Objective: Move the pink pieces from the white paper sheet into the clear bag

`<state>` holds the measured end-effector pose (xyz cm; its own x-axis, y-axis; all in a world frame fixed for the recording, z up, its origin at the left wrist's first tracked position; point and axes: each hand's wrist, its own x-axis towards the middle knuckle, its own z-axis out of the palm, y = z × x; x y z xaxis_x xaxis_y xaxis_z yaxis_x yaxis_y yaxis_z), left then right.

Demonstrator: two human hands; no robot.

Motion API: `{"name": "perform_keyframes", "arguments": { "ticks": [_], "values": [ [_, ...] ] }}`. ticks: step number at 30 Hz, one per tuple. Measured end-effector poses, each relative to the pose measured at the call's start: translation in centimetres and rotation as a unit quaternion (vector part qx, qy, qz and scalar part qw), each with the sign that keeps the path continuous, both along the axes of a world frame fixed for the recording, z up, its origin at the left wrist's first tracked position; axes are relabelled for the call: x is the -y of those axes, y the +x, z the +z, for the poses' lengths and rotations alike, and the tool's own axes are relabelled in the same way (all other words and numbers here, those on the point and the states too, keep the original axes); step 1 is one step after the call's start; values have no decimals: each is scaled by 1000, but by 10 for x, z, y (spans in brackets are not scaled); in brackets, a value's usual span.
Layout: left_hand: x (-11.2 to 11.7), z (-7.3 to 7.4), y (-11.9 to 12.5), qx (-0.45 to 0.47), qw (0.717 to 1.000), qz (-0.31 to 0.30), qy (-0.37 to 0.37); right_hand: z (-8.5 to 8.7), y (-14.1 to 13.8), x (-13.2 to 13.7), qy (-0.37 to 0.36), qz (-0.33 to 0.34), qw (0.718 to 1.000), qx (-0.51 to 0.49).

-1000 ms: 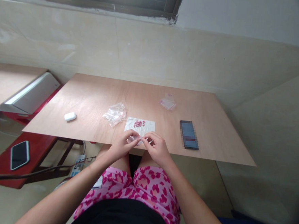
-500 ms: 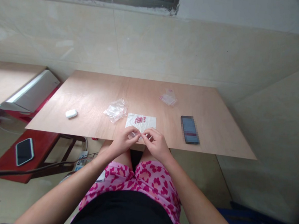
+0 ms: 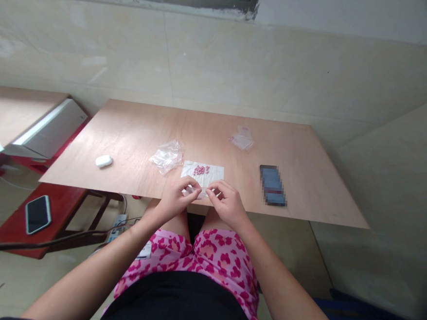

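Over the front edge of the table, my left hand (image 3: 180, 195) is closed in a pinch on a small clear plastic bag (image 3: 188, 192), mostly hidden by the fingers. Close to its right, my right hand (image 3: 227, 203) has thumb and forefinger pressed together; whatever is between them is too small to make out. The fingertips of both hands are slightly apart. Just beyond them lies a white sheet (image 3: 216, 172), with a cluster of small pinkish-red beads (image 3: 200, 170) on it.
A crumpled clear bag (image 3: 167, 157) lies left of the sheet, and small clear bags (image 3: 242, 138) lie farther back. A white case (image 3: 103, 161) is at left and a dark phone (image 3: 273, 186) at right. Another phone (image 3: 38, 214) rests on a red stool (image 3: 10, 236).
My fingertips were touching and are now slightly separated, the right hand having moved a little to the right. The view has shifted slightly; the things on the table stay put.
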<state>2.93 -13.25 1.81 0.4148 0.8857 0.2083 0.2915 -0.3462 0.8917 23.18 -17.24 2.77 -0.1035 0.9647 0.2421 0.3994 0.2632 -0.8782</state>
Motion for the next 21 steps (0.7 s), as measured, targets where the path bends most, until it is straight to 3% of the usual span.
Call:
{"name": "perform_keyframes", "arguments": {
  "ticks": [12,21],
  "values": [
    [5,0,5,11,1000,-18,0,-7,0,-1,4,41,999,-4],
    [-5,10,-2,25,999,-9,-18,7,16,-4,13,42,999,14]
  ]
}}
